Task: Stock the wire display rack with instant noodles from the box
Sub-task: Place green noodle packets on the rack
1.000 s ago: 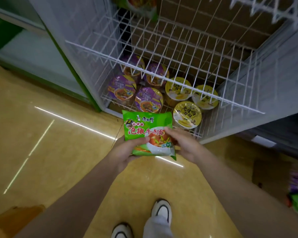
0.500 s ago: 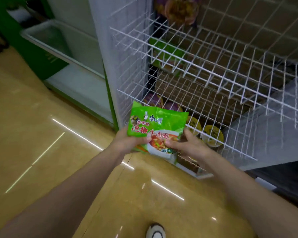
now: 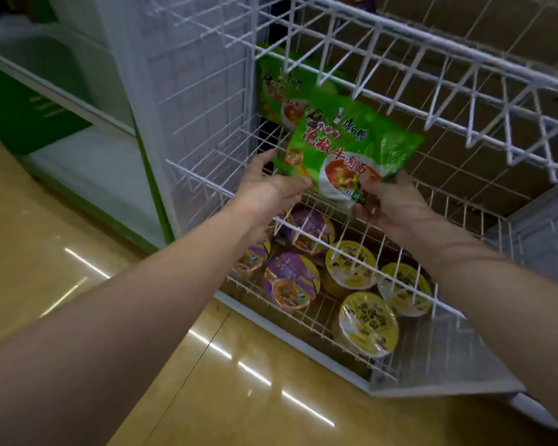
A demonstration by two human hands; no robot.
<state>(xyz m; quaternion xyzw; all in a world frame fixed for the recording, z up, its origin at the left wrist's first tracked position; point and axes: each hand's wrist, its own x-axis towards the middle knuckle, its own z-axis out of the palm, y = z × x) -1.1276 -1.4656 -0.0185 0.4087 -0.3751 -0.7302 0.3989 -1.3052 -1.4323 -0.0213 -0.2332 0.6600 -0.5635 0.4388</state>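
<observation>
Holding a green noodle packet (image 3: 351, 149) at the middle tier of the white wire rack (image 3: 207, 175), seen from the head camera.

Head view: the right hand (image 3: 390, 204) pinches the packet's lower edge, thumb on its printed face, while the left hand (image 3: 268, 188) holds its lower left corner with the thumb against the front and the fingers reaching behind it. The packet is tilted, its top leaning into the tier above the front rail. Behind it, at the tier's left end, a second green packet (image 3: 277, 94) stands upright against the side mesh. On the bottom tier sit purple-lidded cups (image 3: 290, 281) to the left and yellow-lidded cups (image 3: 368, 323) to the right. The glossy tan floor (image 3: 78, 252) lies below both forearms.
</observation>
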